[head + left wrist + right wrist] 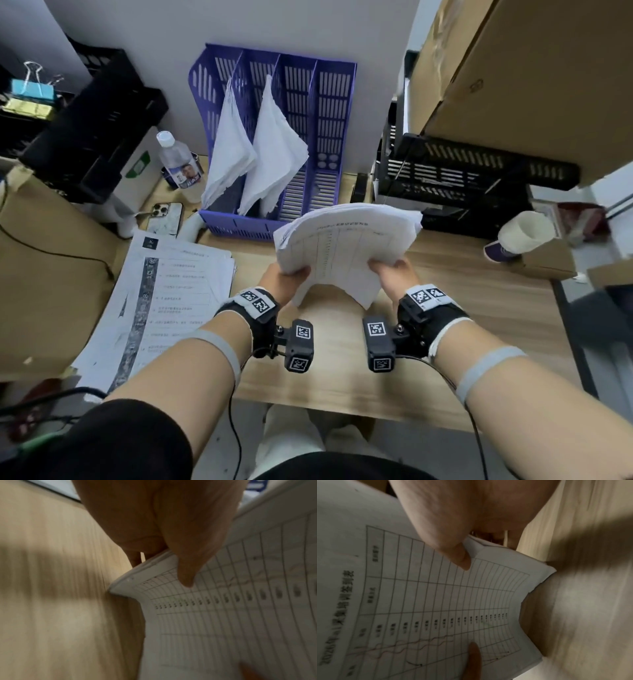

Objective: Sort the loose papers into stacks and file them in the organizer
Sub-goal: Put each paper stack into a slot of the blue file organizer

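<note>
White, floppy sign-in sheets (346, 246) bow between my left hand (286, 281) and right hand (394, 279), fingers pinching opposite edges; I'd support underneath.

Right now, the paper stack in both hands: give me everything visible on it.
The paper stack is a thick sheaf of white sheets, its top page printed with a ruled table under a title line. It is held above the wooden desk, bowed upward across its middle, in front of the purple organizer. The left hand pinches one near corner and the right hand the other, thumbs on top. Its far edge looks fanned. Nothing else appears to touch it.
</note>
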Demonstrator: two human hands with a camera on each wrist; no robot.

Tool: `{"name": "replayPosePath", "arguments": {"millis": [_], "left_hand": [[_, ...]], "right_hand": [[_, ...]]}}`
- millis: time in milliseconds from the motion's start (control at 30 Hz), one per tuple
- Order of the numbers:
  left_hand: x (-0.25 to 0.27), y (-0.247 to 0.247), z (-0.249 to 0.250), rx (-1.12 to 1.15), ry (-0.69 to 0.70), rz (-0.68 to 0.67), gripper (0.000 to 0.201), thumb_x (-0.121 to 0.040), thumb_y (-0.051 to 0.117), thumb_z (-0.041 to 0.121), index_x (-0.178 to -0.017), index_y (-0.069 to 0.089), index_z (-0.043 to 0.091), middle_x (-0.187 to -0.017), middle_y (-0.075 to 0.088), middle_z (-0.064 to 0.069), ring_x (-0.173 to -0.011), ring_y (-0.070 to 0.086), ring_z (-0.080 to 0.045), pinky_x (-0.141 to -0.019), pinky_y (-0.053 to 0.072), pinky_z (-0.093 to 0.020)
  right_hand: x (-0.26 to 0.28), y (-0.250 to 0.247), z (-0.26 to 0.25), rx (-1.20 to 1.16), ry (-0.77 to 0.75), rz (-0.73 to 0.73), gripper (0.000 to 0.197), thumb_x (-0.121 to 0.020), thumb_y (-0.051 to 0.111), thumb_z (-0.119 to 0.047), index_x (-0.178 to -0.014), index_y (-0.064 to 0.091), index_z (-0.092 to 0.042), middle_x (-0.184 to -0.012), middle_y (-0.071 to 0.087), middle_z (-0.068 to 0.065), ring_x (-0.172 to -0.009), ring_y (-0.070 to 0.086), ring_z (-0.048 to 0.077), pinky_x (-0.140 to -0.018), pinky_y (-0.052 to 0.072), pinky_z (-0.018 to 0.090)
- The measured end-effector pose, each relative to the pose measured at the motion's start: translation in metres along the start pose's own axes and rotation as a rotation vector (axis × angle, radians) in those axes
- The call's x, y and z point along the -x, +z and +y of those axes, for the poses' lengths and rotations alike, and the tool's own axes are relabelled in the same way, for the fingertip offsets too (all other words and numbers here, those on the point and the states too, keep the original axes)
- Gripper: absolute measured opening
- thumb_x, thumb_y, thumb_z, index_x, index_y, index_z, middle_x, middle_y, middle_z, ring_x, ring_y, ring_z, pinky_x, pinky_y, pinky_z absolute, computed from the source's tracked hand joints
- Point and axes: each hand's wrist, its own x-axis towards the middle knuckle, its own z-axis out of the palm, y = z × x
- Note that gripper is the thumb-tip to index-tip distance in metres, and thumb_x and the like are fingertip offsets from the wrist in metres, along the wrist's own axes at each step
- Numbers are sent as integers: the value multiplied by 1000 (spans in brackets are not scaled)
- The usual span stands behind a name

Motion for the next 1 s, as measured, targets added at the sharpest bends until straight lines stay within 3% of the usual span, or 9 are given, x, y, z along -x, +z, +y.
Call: {"name": "replayPosePath", "arguments": {"millis": [133, 267, 333, 400, 500, 567, 667, 833, 1000], "left_hand": [[4, 0, 16, -189, 59, 36, 32, -91, 61, 25, -110, 68, 0, -108, 69, -18, -101, 63, -25, -85, 50, -34], [10, -5, 52, -233, 270, -56, 15, -91, 61, 15, -102, 72, 16, -96, 70, -4, -93, 63, -17, -77, 45, -26], [17, -5, 78, -153, 341, -172, 37, -85, 68, 15, -116, 67, 35, -113, 69, 6, -106, 64, -14, -93, 51, -31], [24, -4, 103, -16, 373, -300, 43, -85, 65, 41, -127, 61, 33, -126, 64, 2, -120, 58, -20, -107, 45, -39], [16, -17, 119, -210, 540, -226, 43, -91, 58, 18, -134, 56, 20, -131, 60, -9, -114, 56, -13, -100, 44, -18], [5, -31, 113, -348, 716, -117, 58, -87, 58, 0, -140, 51, 22, -134, 57, 1, -120, 52, -4, -103, 43, -20], [-4, -48, 108, -250, 640, -268, 61, -89, 67, 19, -145, 44, 28, -137, 54, 7, -125, 52, -7, -107, 43, -27], [-36, -60, 108, -17, 244, -312, 55, -90, 43, -2, -139, 52, 22, -115, 60, 4, -100, 58, -16, -83, 50, -28], [-66, -67, 95, -409, 283, -113, 68, -87, 50, 1, -151, 33, 17, -152, 38, -1, -142, 34, -19, -118, 27, -30]], "right_hand": [[9, -3, -4, 194, 41, 125, 67, -73, 77, -42, -122, 43, -10, -122, 54, 11, -100, 55, 26, -83, 44, 31], [37, 21, -39, 166, -122, -420, 79, -60, 81, -58, -125, 43, -35, -105, 65, -11, -96, 65, 9, -70, 61, 40], [53, 38, -63, 236, -315, -535, 9, -82, 67, -55, -80, 64, -47, -65, 63, -22, -64, 60, -8, -66, 50, 22], [65, 49, -87, 181, -379, -421, 47, -85, 57, -60, -50, 58, -29, -45, 53, -15, -50, 50, 0, -66, 43, 28], [58, 51, -106, 231, -355, -186, 60, -82, 46, -70, -96, 72, -17, -99, 73, -2, -95, 65, 20, -97, 47, 37], [50, 45, -117, 100, -270, -141, 56, -88, 46, -54, -110, 68, -7, -108, 72, 10, -99, 68, 26, -93, 54, 39], [43, 39, -127, 71, -284, -26, 35, -92, 45, -29, -111, 63, -6, -106, 67, 3, -89, 65, 21, -66, 50, 11], [60, 31, -133, 220, -199, -120, 33, -97, 34, -27, -75, 54, -12, -84, 74, 12, -77, 72, 22, -55, 45, 24], [78, 37, -134, 464, -196, -217, 45, -102, 28, -34, -74, 58, -14, -89, 77, 12, -48, 56, -5, -48, 35, 8]]}}
